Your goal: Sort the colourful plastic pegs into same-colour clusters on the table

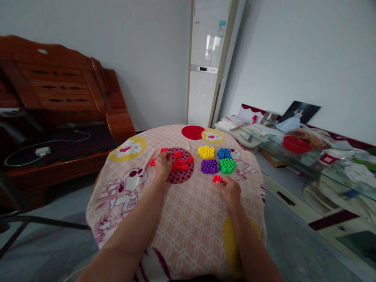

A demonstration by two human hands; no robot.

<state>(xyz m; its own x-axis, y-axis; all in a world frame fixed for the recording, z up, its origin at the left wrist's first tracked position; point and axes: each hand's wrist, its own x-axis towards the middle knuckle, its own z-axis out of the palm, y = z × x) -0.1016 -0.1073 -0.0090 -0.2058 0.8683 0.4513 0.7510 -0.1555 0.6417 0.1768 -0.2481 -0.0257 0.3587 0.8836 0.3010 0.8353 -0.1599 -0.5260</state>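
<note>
My left hand rests on the round table with its fingers curled among scattered red pegs; what it grips is hidden. My right hand lies lower right, fingers pinched on a small cluster of red pegs. Just beyond my right hand stand four tight peg clusters: yellow, blue, purple and green. The table wears a pink cartoon tablecloth.
A wooden bench with a cable and charger stands at left. A tall white air conditioner fills the corner. A glass side table at right holds papers, a red bowl and clutter. A black chair leg lies at lower left.
</note>
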